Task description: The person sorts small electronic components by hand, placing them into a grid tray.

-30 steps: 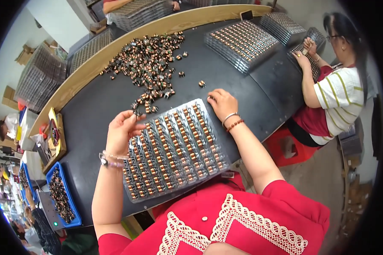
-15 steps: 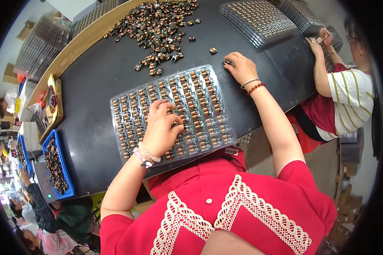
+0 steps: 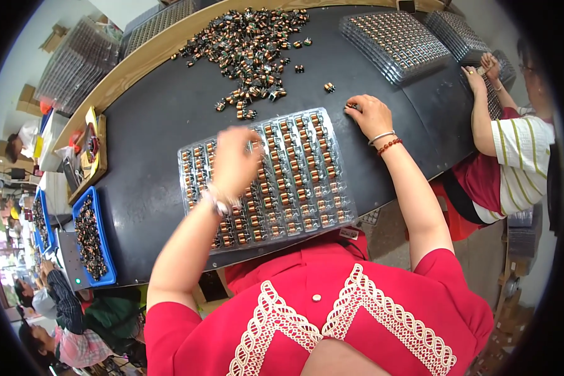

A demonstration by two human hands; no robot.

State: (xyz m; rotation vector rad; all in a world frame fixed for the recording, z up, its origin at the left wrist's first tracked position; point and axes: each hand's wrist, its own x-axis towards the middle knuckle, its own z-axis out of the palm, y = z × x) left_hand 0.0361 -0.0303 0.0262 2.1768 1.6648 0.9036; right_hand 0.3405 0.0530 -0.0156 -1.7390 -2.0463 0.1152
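A clear plastic tray [image 3: 351,210] lies in front of me, its pockets filled with rows of small copper-wound coils [image 3: 310,160]. Over the tray's left half is my left hand [image 3: 237,161], smeared by motion, so its fingers and anything in them do not show clearly. My right hand [image 3: 371,117] rests on the black table to the right of the tray's far corner, thumb and fingers pinched on a small dark coil [image 3: 352,106]. A single loose coil [image 3: 329,87] lies just beyond that hand.
A heap of loose coils [image 3: 250,53] spreads beyond the tray. Filled trays are stacked [image 3: 395,44] at the far right, near a co-worker's hands [image 3: 482,72]. Blue bins of parts [image 3: 109,266] and a wooden box [image 3: 97,147] stand at the left. A wooden rim [image 3: 138,69] edges the table.
My left hand has lifted from the tray's middle and moved away from me, toward its far side. The right hand keeps its pinch beside the tray. The whole view has shifted slightly.
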